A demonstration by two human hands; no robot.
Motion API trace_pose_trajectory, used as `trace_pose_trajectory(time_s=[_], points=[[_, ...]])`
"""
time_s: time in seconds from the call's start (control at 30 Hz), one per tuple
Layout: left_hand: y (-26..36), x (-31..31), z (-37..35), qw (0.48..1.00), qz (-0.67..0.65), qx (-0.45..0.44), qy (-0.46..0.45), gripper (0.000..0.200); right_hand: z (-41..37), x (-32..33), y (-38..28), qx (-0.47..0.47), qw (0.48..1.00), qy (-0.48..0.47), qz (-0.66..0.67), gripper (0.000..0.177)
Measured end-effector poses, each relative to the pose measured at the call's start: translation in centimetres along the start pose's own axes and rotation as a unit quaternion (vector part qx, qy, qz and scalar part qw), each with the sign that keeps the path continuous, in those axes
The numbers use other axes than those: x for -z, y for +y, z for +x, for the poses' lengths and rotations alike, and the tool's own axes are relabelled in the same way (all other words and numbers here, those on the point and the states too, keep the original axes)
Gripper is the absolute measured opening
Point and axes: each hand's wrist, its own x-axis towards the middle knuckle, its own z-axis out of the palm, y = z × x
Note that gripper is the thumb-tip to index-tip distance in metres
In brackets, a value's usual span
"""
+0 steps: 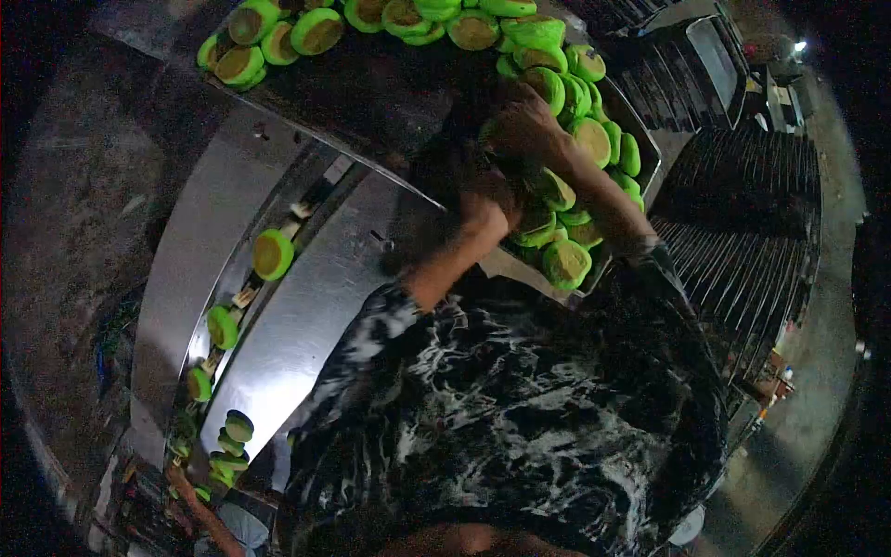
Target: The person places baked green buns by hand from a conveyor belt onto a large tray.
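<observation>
**Q:** Head view: where are the hands?
**A:** Both reach forward into the tray (652, 148). The right hand (524, 125) rests on the pile of green halves (566, 263) along the tray's right side. The left hand (484, 212) sits lower, just beside the same pile.

**Q:** State of the fingers?
**A:** Right hand: the fingers are bent down onto the halves and touch them, but I cannot tell whether one is gripped. Left hand: the fingers are in shadow, so I cannot tell how far open they are or what they hold.

**Q:** Surroundings?
**A:** More halves line the tray's far edge. To the left is a steel conveyor (316, 306) with single halves (273, 254) spaced along its channel. To the right is a wire rack (742, 241).
</observation>
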Motion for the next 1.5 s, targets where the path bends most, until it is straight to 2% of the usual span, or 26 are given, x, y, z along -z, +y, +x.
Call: trace_pose_trajectory(time_s=[0.1,0.17,0.2,0.23,0.33,0.37,0.4,0.43,0.47,0.53,0.63,0.7,0.73,0.8,0.87,0.93,1.03,1.1,1.2,1.3,1.33,1.37,1.4,1.43,1.47,1.5], points=[[0.9,-5.9,3.6,0.980,-0.001,-0.030,0.199,0.044,-0.8,-4.0,2.9,0.103,0.970,0.009,0.219,0.054],[0.4,-7.6,2.8,0.958,-0.024,-0.036,0.283,0.047,2.0,5.3,-1.1,-0.139,0.917,-0.263,0.265,0.050],[-0.3,-7.7,2.0,0.943,-0.156,-0.100,0.275,0.050,2.3,5.2,-1.5,-0.104,0.923,-0.124,0.350,0.046],[-1.1,-7.0,0.7,0.909,-0.281,-0.160,0.264,0.052,3.5,6.2,-2.6,-0.093,0.922,-0.120,0.357,0.046],[-3.7,-2.2,-6.3,0.821,-0.460,-0.086,0.328,0.053,6.6,10.4,-5.7,-0.109,0.843,-0.014,0.526,0.048],[-7.2,-3.5,-8.3,0.691,-0.579,-0.129,0.413,0.038,7.8,11.0,-7.7,-0.105,0.816,0.005,0.569,0.049],[-9.8,-3.1,-11.8,0.778,-0.357,0.118,0.504,0.037,9.0,11.8,-10.5,-0.104,0.785,0.019,0.611,0.050],[-14.2,-5.5,-13.5,0.734,-0.233,0.127,0.625,0.038,10.0,12.2,-13.4,-0.045,0.810,0.095,0.576,0.044],[-17.6,-6.0,-16.1,0.747,-0.210,0.214,0.594,0.048,10.5,12.6,-16.4,-0.029,0.839,0.117,0.531,0.042],[-24.1,-11.7,-19.2,0.877,0.138,0.316,0.336,0.056,11.5,9.9,-21.7,0.078,0.931,0.110,0.339,0.042],[-24.9,-12.5,-21.0,0.868,0.102,0.365,0.321,0.063,10.5,6.8,-23.7,0.155,0.952,0.144,0.220,0.037],[-25.1,-10.1,-19.1,0.858,0.018,0.328,0.396,0.061,9.8,8.2,-20.7,0.154,0.912,-0.092,0.369,0.039],[-24.2,-7.9,-17.9,0.834,-0.073,0.297,0.460,0.059,10.2,8.3,-18.0,0.060,0.881,-0.082,0.462,0.036],[-21.2,-0.8,-11.6,0.827,-0.174,0.256,0.469,0.050,11.0,9.4,-11.1,-0.093,0.948,0.062,0.299,0.031],[-19.6,5.2,-3.1,0.808,-0.174,0.075,0.558,0.038,12.0,6.7,-4.4,-0.239,0.944,0.149,0.171,0.028],[-18.4,10.0,4.8,0.831,-0.038,-0.009,0.555,0.041,11.3,2.2,1.4,-0.171,0.982,0.074,0.023,0.036],[-18.2,11.2,13.3,0.888,0.022,0.017,0.460,0.044,12.0,-8.4,6.1,-0.211,0.971,0.113,-0.017,0.040],[-19.1,11.0,14.6,0.847,0.102,0.015,0.521,0.045,12.4,-0.2,2.6,-0.211,0.968,0.131,0.047,0.042],[-19.5,10.6,8.7,0.872,-0.152,-0.052,0.463,0.045,12.0,0.8,2.9,-0.146,0.989,0.017,-0.032,0.041],[-18.3,6.9,-5.1,0.719,-0.447,0.161,0.507,0.045,10.5,5.7,-1.0,-0.120,0.988,0.005,0.098,0.034],[-22.3,1.0,-6.3,0.627,-0.463,0.148,0.609,0.046,9.7,7.8,-2.9,-0.146,0.957,-0.023,0.251,0.034],[-22.6,-0.4,-11.4,0.569,-0.593,0.184,0.539,0.050,9.1,9.1,-4.7,-0.173,0.902,-0.046,0.394,0.033],[-29.2,-8.3,-14.5,0.771,-0.274,0.268,0.509,0.051,8.8,9.8,-7.2,-0.106,0.909,0.050,0.400,0.035],[-37.1,-18.8,-16.0,0.849,0.014,0.323,0.418,0.057,8.9,10.4,-10.0,-0.041,0.905,0.145,0.397,0.038],[-33.3,-14.1,-20.1,0.809,-0.257,0.397,0.348,0.066,9.2,10.5,-12.9,0.012,0.895,0.146,0.421,0.043],[-33.3,-14.4,-21.5,0.792,-0.248,0.438,0.347,0.070,9.8,10.0,-16.2,0.002,0.873,0.123,0.472,0.038]])
